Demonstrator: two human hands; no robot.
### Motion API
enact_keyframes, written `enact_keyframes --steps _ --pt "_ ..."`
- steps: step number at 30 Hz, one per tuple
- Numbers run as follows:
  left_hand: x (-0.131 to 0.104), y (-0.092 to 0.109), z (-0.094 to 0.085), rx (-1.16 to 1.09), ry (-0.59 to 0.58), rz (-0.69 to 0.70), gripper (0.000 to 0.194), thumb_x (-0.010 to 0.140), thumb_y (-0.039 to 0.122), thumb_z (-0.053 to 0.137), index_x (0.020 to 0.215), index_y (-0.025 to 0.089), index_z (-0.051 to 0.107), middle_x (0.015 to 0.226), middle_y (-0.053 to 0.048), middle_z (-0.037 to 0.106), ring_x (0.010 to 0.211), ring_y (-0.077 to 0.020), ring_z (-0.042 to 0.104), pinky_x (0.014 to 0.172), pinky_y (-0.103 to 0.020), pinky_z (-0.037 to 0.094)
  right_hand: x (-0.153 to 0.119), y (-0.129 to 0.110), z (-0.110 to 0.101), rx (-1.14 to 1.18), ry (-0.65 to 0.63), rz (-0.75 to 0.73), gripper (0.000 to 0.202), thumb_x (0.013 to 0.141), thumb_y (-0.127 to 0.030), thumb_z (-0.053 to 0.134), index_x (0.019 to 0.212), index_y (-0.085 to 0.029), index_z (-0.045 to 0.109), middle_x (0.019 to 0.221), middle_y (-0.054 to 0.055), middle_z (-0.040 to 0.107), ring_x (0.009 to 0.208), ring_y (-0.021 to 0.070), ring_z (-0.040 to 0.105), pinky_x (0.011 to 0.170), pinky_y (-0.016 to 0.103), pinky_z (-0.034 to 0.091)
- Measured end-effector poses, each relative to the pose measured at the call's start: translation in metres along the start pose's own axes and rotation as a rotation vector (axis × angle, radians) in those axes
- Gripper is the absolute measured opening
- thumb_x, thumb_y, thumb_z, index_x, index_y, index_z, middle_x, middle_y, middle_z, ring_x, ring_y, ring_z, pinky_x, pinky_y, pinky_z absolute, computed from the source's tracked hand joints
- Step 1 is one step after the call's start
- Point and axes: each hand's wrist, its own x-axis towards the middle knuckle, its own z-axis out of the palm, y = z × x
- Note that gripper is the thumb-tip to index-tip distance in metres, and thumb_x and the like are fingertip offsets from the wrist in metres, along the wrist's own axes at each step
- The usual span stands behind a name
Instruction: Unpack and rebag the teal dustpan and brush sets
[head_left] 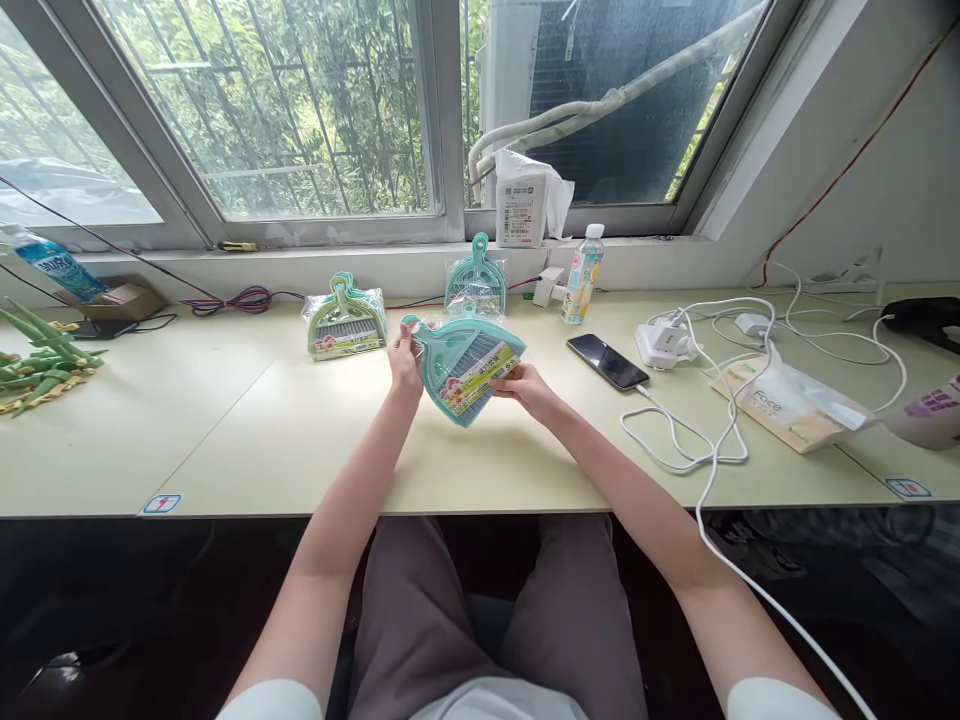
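Note:
A teal mini dustpan and brush set (466, 368) in clear wrap is held up over the table, tilted, with its handle to the upper left. My left hand (406, 362) is closed around the handle end. My right hand (529, 393) pinches the lower right edge, beside the yellow printed label. Behind it, another teal dustpan set (478, 270) stands against the sill wall, its lower part partly covered by the held one. A green dustpan set (345, 322), also wrapped, rests to the left of my left hand.
Right of my hands lie a phone (607, 361) on a white cable, a charger block (664, 341) and a pouch (795, 400). A drink bottle (583, 275) stands near the wall. A tissue pack (522, 205) sits on the sill. Green plant-like strands (45, 365) lie far left.

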Motion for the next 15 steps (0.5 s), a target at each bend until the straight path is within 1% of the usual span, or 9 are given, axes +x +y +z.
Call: enact_keyframes --steps 4,7,10,12,15 --pt "0.006 0.003 -0.005 -0.007 0.04 0.046 0.025 0.089 0.036 0.058 0.081 0.014 0.063 0.084 -0.01 0.073 0.083 -0.0175 0.07 0.079 -0.028 0.054 -0.002 0.0 0.001 -0.033 -0.024 -0.011 0.044 0.05 -0.028 0.089 0.089 -0.016 0.071 0.098 0.007 0.074 0.099 0.0281 0.068 0.092 0.048 0.054" --pt "0.009 0.002 -0.006 -0.022 0.083 0.054 0.026 0.092 0.034 0.054 0.08 0.013 0.062 0.081 -0.01 0.072 0.08 -0.0174 0.07 0.081 -0.03 0.054 -0.005 -0.003 0.004 -0.073 -0.024 -0.02 0.045 0.05 -0.032 0.088 0.089 -0.016 0.071 0.097 0.007 0.074 0.099 0.0288 0.067 0.091 0.049 0.054" --pt "0.012 -0.004 -0.008 -0.033 0.142 0.013 0.027 0.095 0.03 0.049 0.077 0.013 0.06 0.075 -0.008 0.071 0.077 -0.0147 0.069 0.08 -0.028 0.054 -0.01 -0.009 0.01 -0.156 -0.067 -0.047 0.045 0.052 -0.036 0.087 0.089 -0.016 0.071 0.095 0.007 0.074 0.098 0.0288 0.068 0.089 0.049 0.055" --pt "0.014 -0.009 -0.012 -0.028 0.156 -0.022 0.028 0.096 0.028 0.047 0.076 0.014 0.06 0.071 -0.007 0.07 0.075 -0.013 0.069 0.078 -0.025 0.054 -0.012 -0.011 0.014 -0.206 -0.099 -0.074 0.045 0.053 -0.037 0.087 0.089 -0.016 0.071 0.095 0.007 0.074 0.095 0.0282 0.068 0.087 0.048 0.057" --pt "0.018 -0.018 -0.02 0.036 0.146 -0.054 0.029 0.095 0.035 0.05 0.078 0.014 0.061 0.072 -0.007 0.07 0.075 -0.0122 0.068 0.075 -0.023 0.053 -0.014 -0.012 0.017 -0.23 -0.075 -0.093 0.046 0.051 -0.036 0.088 0.088 -0.016 0.071 0.094 0.007 0.074 0.092 0.0279 0.069 0.083 0.047 0.059"
